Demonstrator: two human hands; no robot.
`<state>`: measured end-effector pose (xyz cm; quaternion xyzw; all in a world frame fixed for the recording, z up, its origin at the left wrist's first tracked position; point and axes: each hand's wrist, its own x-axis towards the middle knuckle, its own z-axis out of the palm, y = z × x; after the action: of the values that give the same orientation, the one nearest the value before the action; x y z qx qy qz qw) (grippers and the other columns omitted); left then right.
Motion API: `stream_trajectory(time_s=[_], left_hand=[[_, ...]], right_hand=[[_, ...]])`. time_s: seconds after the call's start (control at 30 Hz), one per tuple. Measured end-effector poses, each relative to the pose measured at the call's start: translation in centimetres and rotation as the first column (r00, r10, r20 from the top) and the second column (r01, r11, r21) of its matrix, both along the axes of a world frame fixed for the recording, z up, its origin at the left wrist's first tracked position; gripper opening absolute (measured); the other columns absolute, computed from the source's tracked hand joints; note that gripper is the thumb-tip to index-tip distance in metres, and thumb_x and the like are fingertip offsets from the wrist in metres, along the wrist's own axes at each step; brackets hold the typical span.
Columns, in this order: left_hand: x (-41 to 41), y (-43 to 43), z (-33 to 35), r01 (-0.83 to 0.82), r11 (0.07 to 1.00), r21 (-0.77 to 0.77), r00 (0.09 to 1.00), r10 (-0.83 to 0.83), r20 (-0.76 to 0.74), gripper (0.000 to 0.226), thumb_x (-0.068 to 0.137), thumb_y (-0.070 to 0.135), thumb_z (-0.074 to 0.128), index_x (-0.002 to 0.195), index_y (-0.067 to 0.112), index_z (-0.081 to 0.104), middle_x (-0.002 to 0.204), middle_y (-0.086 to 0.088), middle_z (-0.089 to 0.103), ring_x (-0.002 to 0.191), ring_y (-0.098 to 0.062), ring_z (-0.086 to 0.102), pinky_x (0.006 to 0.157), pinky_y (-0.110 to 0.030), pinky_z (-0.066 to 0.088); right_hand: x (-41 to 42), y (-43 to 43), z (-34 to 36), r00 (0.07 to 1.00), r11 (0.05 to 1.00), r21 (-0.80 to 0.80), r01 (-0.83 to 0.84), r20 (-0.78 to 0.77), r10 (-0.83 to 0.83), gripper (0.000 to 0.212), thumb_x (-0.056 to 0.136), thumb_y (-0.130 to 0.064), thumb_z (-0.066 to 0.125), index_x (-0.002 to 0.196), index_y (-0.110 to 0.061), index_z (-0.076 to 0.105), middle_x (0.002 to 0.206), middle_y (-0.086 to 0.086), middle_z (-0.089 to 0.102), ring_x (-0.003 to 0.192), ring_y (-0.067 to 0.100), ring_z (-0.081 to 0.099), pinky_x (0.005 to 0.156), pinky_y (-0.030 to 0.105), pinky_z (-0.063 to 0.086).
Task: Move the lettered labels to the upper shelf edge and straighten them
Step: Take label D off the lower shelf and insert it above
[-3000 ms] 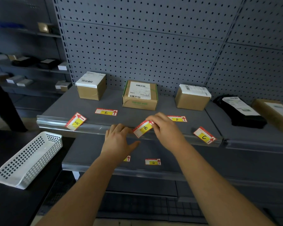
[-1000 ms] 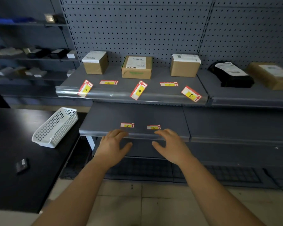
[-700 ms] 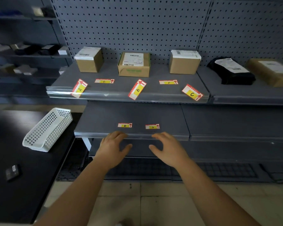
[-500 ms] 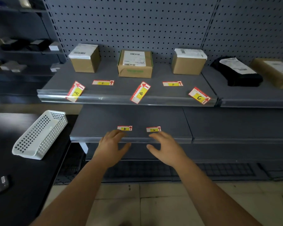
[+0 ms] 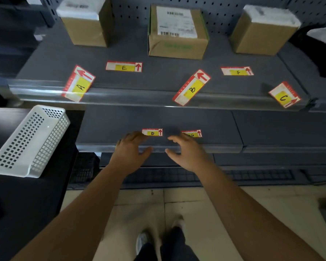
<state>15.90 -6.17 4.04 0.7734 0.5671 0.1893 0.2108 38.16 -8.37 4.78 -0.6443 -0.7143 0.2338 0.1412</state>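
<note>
While both grips hang over the front of the lower shelf point(image 5: 177, 119), the step in hand is judged to be the pickup of labels D point(image 5: 152, 132) and G point(image 5: 192, 133), which lie flat and level, side by side, near that shelf's front; the left grip point(image 5: 130, 149) is spread, fingers loosely bent, with nothing in it, its fingertips at the left end of D; the right grip point(image 5: 187, 150) is likewise spread and holds nothing, its fingers covering the left end of G; whether either presses its label cannot be told.

On the upper shelf point(image 5: 158, 76), A point(image 5: 78, 84), B point(image 5: 191, 87) and C point(image 5: 283, 95) lie across the front edge, each tilted; E point(image 5: 123, 66) and F point(image 5: 237, 71) lie level but further back, between the edge and the boxes point(image 5: 177, 44); a basket point(image 5: 30, 140) stands on the worktop point(image 5: 17, 204) to the left.

The task is judged to be at an early stage; no label sits straight on the edge.

The next move calls for a pinch on a thin, flat card; a corner probably has to be raised, or the card drawn to the shelf lip, before thumb and finger can close on it; the card then goes up to the upper edge, into a gap between A, B and C, and is set level.
</note>
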Motion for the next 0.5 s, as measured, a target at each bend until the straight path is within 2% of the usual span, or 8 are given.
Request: stream_trajectory(time_s=[0.13,0.3,0.5], left_hand=[[-0.2,2.1,-2.4,-0.020,1.000,-0.015,1.000,0.020,-0.002,0.052,0.081,0.056,0.046,0.117,0.023,0.061,0.121,-0.001,0.059,0.112,-0.028,0.052,0.091,-0.046,0.044],[-0.2,4.4,-4.0,-0.053,0.999,-0.015,0.999,0.053,-0.014,0.047,0.081,0.046,0.053,0.116,0.017,0.062,0.120,-0.005,0.060,0.111,-0.031,0.053,0.091,-0.046,0.042],[-0.7,6.5,-5.7,-0.085,0.995,-0.044,0.996,0.084,-0.024,0.038,0.082,0.039,0.058,0.116,0.021,0.061,0.123,-0.005,0.058,0.113,-0.033,0.050,0.093,-0.046,0.041]], right_hand=[[-0.6,2.6,-1.9,1.000,1.000,0.018,-0.024,-0.010,0.024,0.046,0.088,-0.045,0.060,0.129,-0.024,0.056,0.121,0.000,0.058,0.115,0.019,0.052,0.090,0.036,0.048],[-1.0,5.3,-3.7,0.999,0.999,0.017,-0.033,0.020,0.032,0.043,0.090,-0.045,0.058,0.126,-0.022,0.056,0.120,0.000,0.058,0.110,0.018,0.054,0.086,0.032,0.046],[-1.2,7.2,-5.6,0.998,1.000,-0.025,-0.014,0.056,0.016,0.040,0.092,-0.042,0.056,0.126,-0.022,0.054,0.118,0.001,0.059,0.108,0.020,0.055,0.086,0.035,0.048]])
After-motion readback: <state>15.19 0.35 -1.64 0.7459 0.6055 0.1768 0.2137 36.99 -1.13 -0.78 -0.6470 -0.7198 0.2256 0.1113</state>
